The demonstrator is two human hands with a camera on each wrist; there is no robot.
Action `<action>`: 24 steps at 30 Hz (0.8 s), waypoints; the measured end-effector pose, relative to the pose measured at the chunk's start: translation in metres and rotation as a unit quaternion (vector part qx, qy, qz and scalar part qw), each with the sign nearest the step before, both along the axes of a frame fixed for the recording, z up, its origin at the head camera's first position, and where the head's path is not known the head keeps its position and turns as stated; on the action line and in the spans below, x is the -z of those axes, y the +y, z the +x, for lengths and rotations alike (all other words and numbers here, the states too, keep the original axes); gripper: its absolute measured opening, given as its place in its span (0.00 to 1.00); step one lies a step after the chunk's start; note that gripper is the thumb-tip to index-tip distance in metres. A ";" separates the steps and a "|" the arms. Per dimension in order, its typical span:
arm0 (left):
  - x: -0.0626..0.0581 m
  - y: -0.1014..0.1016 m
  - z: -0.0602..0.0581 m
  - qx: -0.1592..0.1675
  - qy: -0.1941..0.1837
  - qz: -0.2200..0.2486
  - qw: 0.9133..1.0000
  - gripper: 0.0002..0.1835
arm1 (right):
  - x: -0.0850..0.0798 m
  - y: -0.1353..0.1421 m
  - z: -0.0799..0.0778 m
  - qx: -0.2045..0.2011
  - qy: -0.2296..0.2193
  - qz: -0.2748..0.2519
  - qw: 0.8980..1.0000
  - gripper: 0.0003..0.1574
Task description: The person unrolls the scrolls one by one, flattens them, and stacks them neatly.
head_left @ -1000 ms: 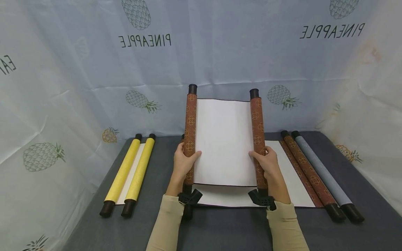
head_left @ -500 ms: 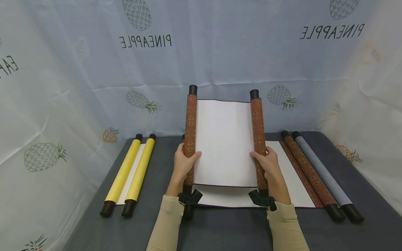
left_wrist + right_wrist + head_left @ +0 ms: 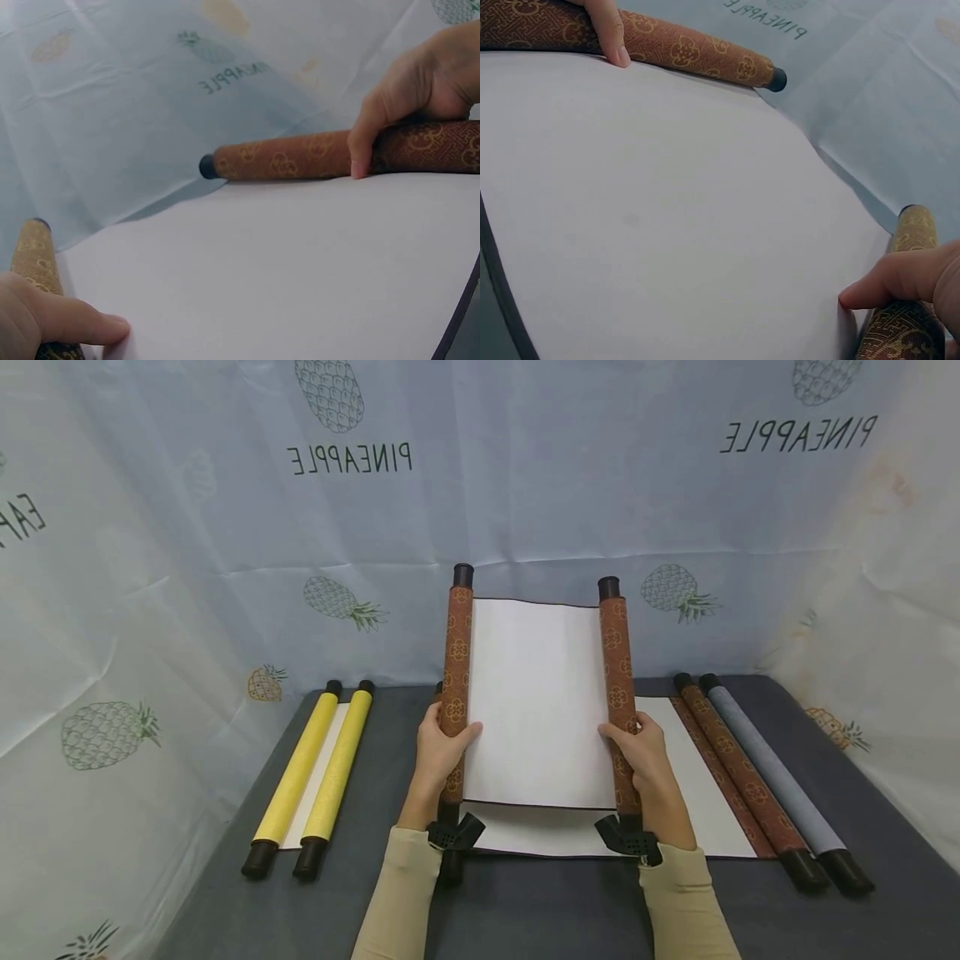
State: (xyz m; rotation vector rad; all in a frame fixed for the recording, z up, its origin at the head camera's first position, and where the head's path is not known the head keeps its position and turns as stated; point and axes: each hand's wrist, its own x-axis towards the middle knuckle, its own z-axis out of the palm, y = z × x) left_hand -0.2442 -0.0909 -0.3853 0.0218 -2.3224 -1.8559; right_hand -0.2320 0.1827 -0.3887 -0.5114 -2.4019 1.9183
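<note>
A partly unrolled scroll with white paper and brown patterned rolls is held up before me, tilted toward my view. My left hand grips its left roll, thumb lying on the paper's edge. Around the right roll curl the fingers of my right hand, thumb likewise on the paper side. Both wrist views show blank paper spread between the rolls. Beneath it, another brown scroll lies unrolled on the dark table, partly hidden by the held one.
A yellow scroll, slightly opened, lies on the table at left. Against the right roll of the lower brown scroll rests a grey-blue roll with black ends. A pineapple-print curtain encloses the back and sides.
Hands and held scroll stay almost still; the whole view shifts by a few pixels. Nothing has been taken hold of or let go.
</note>
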 end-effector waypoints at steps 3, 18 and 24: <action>0.001 0.000 -0.001 -0.003 -0.004 0.000 1.000 0.42 | 0.000 0.001 0.001 0.004 -0.001 0.002 1.000 0.43; 0.001 0.000 -0.001 -0.001 -0.001 -0.022 1.000 0.33 | 0.000 0.009 0.000 0.010 0.010 0.012 1.000 0.37; 0.001 0.000 -0.001 -0.001 0.005 -0.017 1.000 0.30 | 0.000 0.010 -0.001 0.014 -0.002 0.008 1.000 0.40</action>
